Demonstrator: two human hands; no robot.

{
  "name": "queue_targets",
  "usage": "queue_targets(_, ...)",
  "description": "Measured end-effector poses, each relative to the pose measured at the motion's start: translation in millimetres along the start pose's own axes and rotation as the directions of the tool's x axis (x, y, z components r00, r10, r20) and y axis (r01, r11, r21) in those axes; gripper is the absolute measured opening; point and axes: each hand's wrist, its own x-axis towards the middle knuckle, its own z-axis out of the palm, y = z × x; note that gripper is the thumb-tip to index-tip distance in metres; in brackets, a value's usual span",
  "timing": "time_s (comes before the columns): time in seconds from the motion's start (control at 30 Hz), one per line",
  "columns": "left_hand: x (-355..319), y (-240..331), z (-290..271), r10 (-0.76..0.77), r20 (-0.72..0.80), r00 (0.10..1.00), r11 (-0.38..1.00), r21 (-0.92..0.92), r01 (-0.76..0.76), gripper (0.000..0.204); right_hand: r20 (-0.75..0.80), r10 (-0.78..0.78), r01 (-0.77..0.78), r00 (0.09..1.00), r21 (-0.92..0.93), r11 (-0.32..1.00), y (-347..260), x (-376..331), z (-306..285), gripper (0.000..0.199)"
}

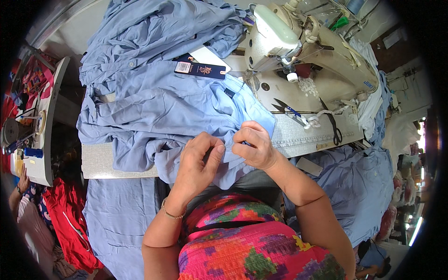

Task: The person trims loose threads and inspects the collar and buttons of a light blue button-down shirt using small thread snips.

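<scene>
A light blue shirt [154, 114] lies rumpled over the front of the sewing table, its near edge gathered between my hands. My left hand [200, 156] pinches this cloth, thumb against the curled fingers. Close on its right, my right hand [255, 145] is closed, and a small dark blue item [246, 143] peeks out between its fingers; its kind is mostly hidden. A navy hang tag [200, 70] with a white sticker rests on the shirt beyond my hands, partly over a white card [210, 57].
A white sewing machine [322, 60] stands at the back right. Beside it lie small white buttons [308, 87], blue-handled thread snips [288, 111] and black scissors [333, 127]. More blue garments [158, 28] are heaped at the back left. A person's hand [22, 179] shows far left.
</scene>
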Motion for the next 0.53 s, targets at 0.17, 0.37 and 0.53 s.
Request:
queue_targets(0.17, -1.5, -0.7, 0.4, -0.024, -0.001, 1.0, 0.999, -0.027, 0.024, 0.014, -0.028, 0.033, -0.032, 0.999, 0.051, 0.998, 1.2, -2.9, 1.8, 0.016)
queue_targets(0.37, 0.3, 4.8, -0.2, -0.112, 0.017, 0.994, 0.992, -0.059, 0.113, 0.013, -0.03, 0.035, -0.033, 0.999, 0.06, 0.998, 1.3, -4.8, 2.1, 0.016)
queue_targets(0.53, 2.2, 8.6, 3.0, -0.251, 0.011, 0.968, 0.964, -0.087, 0.251, 0.019, -0.024, 0.059, -0.057, 0.998, 0.069, 0.996, 2.3, -7.0, 1.7, 0.018)
